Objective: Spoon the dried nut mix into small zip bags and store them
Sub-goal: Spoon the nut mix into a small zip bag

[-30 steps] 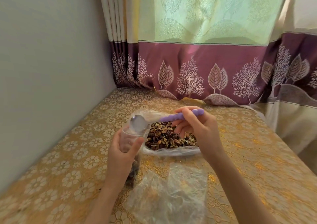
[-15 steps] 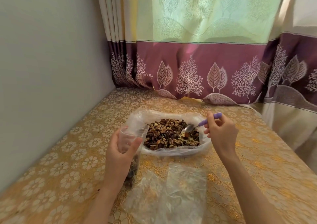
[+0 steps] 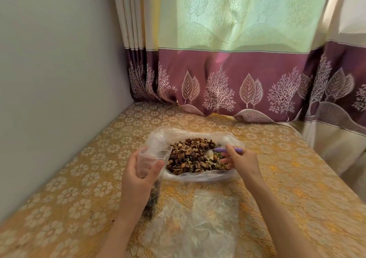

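A heap of brown dried nut mix (image 3: 190, 156) lies in a large clear plastic bag (image 3: 198, 176) spread open on the table. My left hand (image 3: 138, 176) grips a small clear zip bag (image 3: 152, 158) upright with its mouth open; dark nuts fill its lower part below my palm. My right hand (image 3: 241, 160) pinches the purple handle of a spoon (image 3: 223, 150), whose bowl is dug into the right side of the mix and mostly hidden.
Empty clear zip bags (image 3: 198, 224) lie flat on the gold floral tablecloth (image 3: 79, 178) between my forearms. A grey wall (image 3: 59, 69) borders the table on the left, a green and purple curtain (image 3: 237, 69) hangs behind.
My right hand carried the spoon from over the small bag's mouth rightward and down into the nut mix. My left hand kept holding the small bag in place.
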The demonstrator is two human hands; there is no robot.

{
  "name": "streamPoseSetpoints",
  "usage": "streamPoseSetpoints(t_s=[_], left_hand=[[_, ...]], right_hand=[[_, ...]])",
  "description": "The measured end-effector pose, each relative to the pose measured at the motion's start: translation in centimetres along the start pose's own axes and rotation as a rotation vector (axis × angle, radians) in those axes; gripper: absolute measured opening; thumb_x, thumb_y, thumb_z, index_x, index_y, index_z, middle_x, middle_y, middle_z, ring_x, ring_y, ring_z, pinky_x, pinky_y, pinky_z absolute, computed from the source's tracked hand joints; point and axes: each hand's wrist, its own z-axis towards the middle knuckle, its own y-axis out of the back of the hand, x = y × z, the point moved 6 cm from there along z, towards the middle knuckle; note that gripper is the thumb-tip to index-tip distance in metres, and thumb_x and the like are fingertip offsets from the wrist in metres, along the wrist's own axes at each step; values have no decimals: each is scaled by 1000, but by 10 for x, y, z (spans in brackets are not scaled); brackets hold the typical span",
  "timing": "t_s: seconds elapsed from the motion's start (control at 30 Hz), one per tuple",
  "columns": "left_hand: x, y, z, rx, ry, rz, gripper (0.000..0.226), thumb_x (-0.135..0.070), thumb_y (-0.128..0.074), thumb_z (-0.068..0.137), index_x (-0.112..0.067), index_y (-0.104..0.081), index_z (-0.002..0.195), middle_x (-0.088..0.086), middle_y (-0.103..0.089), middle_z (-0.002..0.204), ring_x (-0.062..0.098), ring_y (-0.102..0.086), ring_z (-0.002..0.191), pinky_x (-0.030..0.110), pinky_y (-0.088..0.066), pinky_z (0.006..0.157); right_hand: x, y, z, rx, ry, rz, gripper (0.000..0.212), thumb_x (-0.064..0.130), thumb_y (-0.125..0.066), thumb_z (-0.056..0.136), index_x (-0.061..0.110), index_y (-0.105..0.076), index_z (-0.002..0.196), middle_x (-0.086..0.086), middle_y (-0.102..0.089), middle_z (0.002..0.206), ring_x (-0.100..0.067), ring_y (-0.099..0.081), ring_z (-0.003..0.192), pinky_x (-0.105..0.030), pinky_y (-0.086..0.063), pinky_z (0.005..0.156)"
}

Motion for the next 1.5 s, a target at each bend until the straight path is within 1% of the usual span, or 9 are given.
streamPoseSetpoints(t_s=[0.3, 0.43, 0.63, 0.8, 0.93, 1.07, 1.2, 1.33, 1.5], left_hand=[[0, 0, -1, -1, 12, 7, 82, -68, -66, 55, -23, -53, 122, -3, -68, 101, 5, -67, 81, 15, -52, 64], [-2, 0, -2, -4, 10, 6, 85, -72, -66, 54, -24, -52, 122, -3, -68, 98, 6, -68, 78, 15, -52, 60], [0, 0, -1, 1, 15, 10, 66, -49, -66, 65, -20, -52, 123, 0, -68, 102, 5, -68, 80, 15, -52, 61], [-2, 0, -1, 2, 8, 3, 68, -49, -66, 66, -20, -52, 125, -3, -68, 105, 5, -67, 85, 14, -52, 65], [-2, 0, -2, -5, 22, -4, 72, -51, -67, 64, -20, -51, 127, -2, -67, 108, 7, -67, 89, 15, -52, 65], [-1, 3, -2, -18, 41, 10, 75, -52, -66, 64, -16, -50, 127, 3, -65, 112, 17, -64, 98, 29, -52, 83], [-2, 3, -3, -30, 36, 31, 73, -54, -66, 62, -14, -54, 122, 2, -66, 105, 14, -62, 89, 24, -51, 75], [0, 4, -1, -16, 48, 17, 79, -55, -66, 62, -11, -49, 126, 6, -64, 111, 22, -62, 100, 39, -51, 90], [0, 3, -1, -13, 28, 23, 69, -50, -66, 66, -17, -52, 125, 1, -67, 105, 6, -66, 86, 13, -51, 65]], right_hand=[[-1, 9, -2, -28, -143, 268, 36, 2, -51, 91, 7, -74, 63, -14, -74, 80, -13, -58, 54, -17, -42, 43], [7, 8, -3, 23, -128, 283, 21, 4, -51, 92, 1, -68, 80, -13, -74, 87, -13, -56, 56, -18, -39, 45], [33, 0, -9, 106, -54, 383, 16, 4, -51, 92, -4, -65, 94, -10, -73, 74, -16, -57, 55, -16, -40, 41], [68, -12, -25, 247, 45, 454, 22, 8, -50, 93, -6, -66, 86, -17, -70, 76, -17, -59, 55, -18, -41, 41], [84, -32, -45, 413, 84, 421, 21, 9, -51, 91, -5, -66, 87, -14, -72, 77, -15, -59, 55, -17, -40, 42], [89, -42, -57, 484, 131, 306, 18, 11, -56, 89, -3, -67, 95, -17, -70, 80, -17, -62, 59, -18, -42, 43], [93, -45, -64, 557, 203, 164, 16, 4, -52, 93, 3, -67, 100, -17, -71, 87, -19, -65, 68, -20, -46, 48], [93, -43, -63, 589, 223, 162, 18, 2, -51, 93, 2, -66, 103, -21, -69, 89, -20, -66, 73, -21, -48, 52], [93, -30, -50, 492, 222, 302, 17, 6, -49, 93, -1, -64, 98, -14, -73, 87, -17, -64, 66, -19, -48, 50]])
